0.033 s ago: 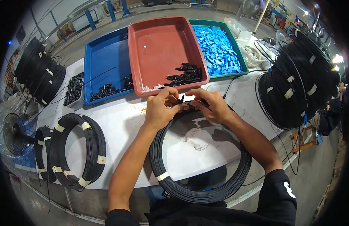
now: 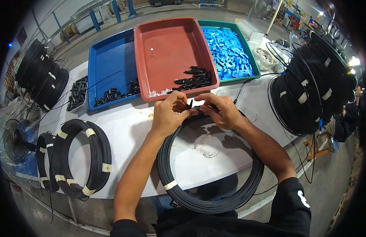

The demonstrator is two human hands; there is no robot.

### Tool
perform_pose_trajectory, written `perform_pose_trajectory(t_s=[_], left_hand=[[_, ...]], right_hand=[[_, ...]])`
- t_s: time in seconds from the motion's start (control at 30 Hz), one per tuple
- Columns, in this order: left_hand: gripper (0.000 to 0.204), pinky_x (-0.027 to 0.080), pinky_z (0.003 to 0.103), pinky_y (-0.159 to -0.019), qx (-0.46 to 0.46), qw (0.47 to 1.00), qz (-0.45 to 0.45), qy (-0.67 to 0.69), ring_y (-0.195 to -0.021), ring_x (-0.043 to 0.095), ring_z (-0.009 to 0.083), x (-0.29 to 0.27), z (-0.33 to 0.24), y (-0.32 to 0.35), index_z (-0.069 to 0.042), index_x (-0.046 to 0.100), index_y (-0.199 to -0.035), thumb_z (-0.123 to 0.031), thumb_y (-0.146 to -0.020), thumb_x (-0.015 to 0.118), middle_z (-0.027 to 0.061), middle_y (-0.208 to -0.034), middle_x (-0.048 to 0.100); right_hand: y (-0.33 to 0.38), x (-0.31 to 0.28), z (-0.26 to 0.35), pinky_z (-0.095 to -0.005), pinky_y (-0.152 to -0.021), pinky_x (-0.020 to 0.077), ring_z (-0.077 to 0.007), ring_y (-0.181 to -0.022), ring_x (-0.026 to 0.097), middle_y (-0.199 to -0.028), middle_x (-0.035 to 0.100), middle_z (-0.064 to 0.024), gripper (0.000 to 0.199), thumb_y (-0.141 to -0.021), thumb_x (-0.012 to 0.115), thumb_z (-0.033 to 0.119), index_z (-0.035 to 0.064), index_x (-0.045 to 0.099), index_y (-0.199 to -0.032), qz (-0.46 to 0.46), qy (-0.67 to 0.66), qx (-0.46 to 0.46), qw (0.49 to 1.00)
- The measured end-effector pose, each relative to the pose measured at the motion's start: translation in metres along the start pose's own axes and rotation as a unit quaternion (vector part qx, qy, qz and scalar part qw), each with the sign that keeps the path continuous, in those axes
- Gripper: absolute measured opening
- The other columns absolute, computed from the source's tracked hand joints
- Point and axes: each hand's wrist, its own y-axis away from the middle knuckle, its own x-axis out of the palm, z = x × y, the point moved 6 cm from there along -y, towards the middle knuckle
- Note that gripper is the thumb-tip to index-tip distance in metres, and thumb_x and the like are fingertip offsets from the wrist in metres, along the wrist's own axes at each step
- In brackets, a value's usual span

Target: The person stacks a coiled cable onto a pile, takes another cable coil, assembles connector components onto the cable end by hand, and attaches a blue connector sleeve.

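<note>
Head view: left hand (image 2: 169, 112) fingers pinched on black part (image 2: 191, 104) at far rim of coil (image 2: 163, 162); right hand (image 2: 222, 111) close beside, fingers bent, cannot tell if gripping. Coil on desk (image 2: 127, 134), overhanging near edge. Red tray (image 2: 171, 43) beyond.

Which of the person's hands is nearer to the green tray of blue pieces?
The right hand. It is on the near side of the green tray, slightly left; the left hand is farther left, before the red tray.
</note>
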Motion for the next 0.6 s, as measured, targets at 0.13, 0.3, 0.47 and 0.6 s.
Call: perform_pose_trajectory(t_s=[0.13, 0.3, 0.47, 0.6], left_hand=[[0.034, 0.049, 0.021, -0.053, 0.070, 0.997, -0.025, 0.001, -0.066, 0.066, 0.0058, -0.003, -0.008, -0.001, -0.007, 0.060, -0.099, 0.003, -0.074, 0.082, 0.0025, -0.078, 0.072], [0.041, 0.048, 0.024, -0.057, 0.188, 0.971, -0.059, -0.138, -0.068, 0.068, 0.0107, -0.021, -0.036, 0.014, -0.007, 0.067, -0.106, 0.007, -0.069, 0.080, 0.0052, -0.084, 0.073], [0.020, 0.049, 0.023, -0.059, 0.195, 0.968, -0.097, -0.126, -0.068, 0.068, 0.0120, -0.048, -0.049, 0.023, 0.000, 0.074, -0.090, 0.003, -0.072, 0.083, 0.0068, -0.082, 0.074], [0.019, 0.052, 0.025, -0.063, 0.053, 0.992, -0.091, -0.075, -0.071, 0.068, 0.0104, -0.053, -0.035, 0.030, 0.000, 0.074, -0.092, 0.000, -0.075, 0.083, 0.0071, -0.084, 0.074]], right_hand=[[0.001, -0.002, -0.002, -0.0344, -0.064, 0.0525, -0.0263, -0.073, 0.071, -0.083, 0.071, -0.0155, 0.024, -0.091, 0.063, 0.000, 0.0035, 0.061, -0.115, -0.009, -0.012, 0.012, 1.000], [-0.008, -0.006, 0.003, -0.0308, -0.061, 0.0503, -0.0159, -0.067, 0.066, -0.078, 0.070, -0.0110, 0.016, -0.092, 0.063, 0.002, -0.0008, 0.064, -0.108, 0.022, -0.116, 0.118, 0.986], [-0.020, -0.015, 0.000, -0.0256, -0.060, 0.0482, -0.0091, -0.065, 0.061, -0.076, 0.066, -0.0065, 0.010, -0.093, 0.064, 0.003, -0.0054, 0.068, -0.098, 0.073, -0.139, 0.134, 0.978], [-0.014, -0.008, 0.013, -0.0293, -0.059, 0.0507, -0.0177, -0.063, 0.066, -0.076, 0.070, -0.0103, 0.008, -0.089, 0.068, 0.002, -0.0022, 0.070, -0.095, 0.054, -0.020, 0.024, 0.998]])
